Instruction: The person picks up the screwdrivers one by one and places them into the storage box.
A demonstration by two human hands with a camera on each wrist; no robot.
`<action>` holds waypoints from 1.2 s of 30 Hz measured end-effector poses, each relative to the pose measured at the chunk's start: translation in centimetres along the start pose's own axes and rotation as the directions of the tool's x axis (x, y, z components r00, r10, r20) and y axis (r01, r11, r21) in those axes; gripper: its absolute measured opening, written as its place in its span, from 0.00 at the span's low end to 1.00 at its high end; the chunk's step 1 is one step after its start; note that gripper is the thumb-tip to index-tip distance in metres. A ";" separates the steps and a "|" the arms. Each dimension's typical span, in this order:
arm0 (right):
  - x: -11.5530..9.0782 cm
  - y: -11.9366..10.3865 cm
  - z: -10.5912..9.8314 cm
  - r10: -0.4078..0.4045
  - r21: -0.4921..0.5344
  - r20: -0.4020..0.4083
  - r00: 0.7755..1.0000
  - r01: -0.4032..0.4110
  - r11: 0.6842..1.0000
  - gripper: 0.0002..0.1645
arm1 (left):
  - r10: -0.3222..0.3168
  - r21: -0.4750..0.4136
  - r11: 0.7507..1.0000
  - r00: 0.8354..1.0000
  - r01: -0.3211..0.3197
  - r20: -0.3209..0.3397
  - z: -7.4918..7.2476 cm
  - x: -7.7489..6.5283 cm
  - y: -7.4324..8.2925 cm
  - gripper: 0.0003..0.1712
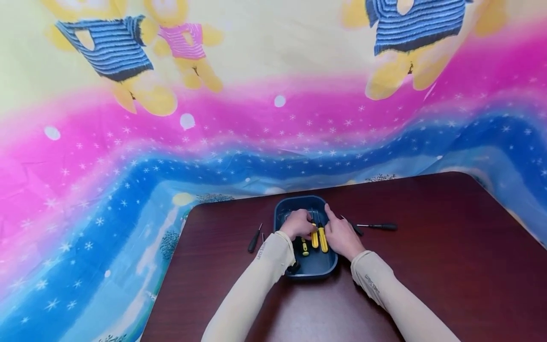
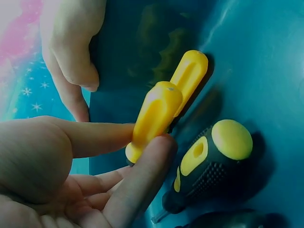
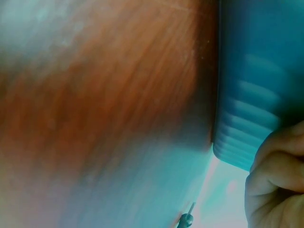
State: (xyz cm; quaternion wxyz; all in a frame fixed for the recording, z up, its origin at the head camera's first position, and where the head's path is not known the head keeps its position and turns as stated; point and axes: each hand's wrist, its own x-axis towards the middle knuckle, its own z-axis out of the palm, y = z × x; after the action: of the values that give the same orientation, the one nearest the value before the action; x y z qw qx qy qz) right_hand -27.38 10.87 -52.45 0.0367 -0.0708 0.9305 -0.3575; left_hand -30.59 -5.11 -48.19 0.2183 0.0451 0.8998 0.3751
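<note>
My left hand (image 1: 297,223) reaches into the dark blue tray (image 1: 315,271) and pinches a yellow-handled screwdriver (image 2: 156,109) between thumb and finger. Right beside it in the tray lies a second yellow-handled screwdriver (image 1: 323,240). A stubby black-and-yellow screwdriver (image 2: 232,139) is on the tray floor, close below the left thumb in the left wrist view. My right hand (image 1: 343,237) grips the tray's right side, with the index finger along the rim; the curled fingers (image 3: 273,175) show against the tray wall in the right wrist view.
On the dark red table (image 1: 448,256), a black-handled screwdriver (image 1: 255,241) lies left of the tray. Another black-handled screwdriver (image 1: 384,227) lies to the right, and a black handle (image 1: 357,230) shows beside my right hand. A printed cloth (image 1: 256,118) hangs behind the table.
</note>
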 end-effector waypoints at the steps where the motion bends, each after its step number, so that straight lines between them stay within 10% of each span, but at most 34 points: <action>1: -0.1 0.1 0.0 0.000 0.001 -0.001 1.000 0.000 1.000 0.40 | -0.006 0.008 1.000 1.000 0.006 -0.001 0.1 0.0 0.1 0.21; 23: -0.3 0.1 -0.2 -0.002 0.014 0.013 1.000 0.002 1.000 0.40 | -0.005 0.113 0.994 1.000 0.005 0.000 1.0 0.6 0.1 0.04; 36: -0.3 0.2 -0.2 0.000 0.019 0.015 1.000 -0.001 1.000 0.40 | 0.104 0.133 0.986 0.994 -0.098 -0.042 -1.1 -1.4 1.1 0.21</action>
State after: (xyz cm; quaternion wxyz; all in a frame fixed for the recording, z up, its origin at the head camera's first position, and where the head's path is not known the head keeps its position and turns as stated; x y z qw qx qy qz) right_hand -27.12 11.16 -52.40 0.0444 -0.0728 0.9268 -0.3658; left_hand -29.86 -5.39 -46.20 0.1734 0.0957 0.9241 0.3268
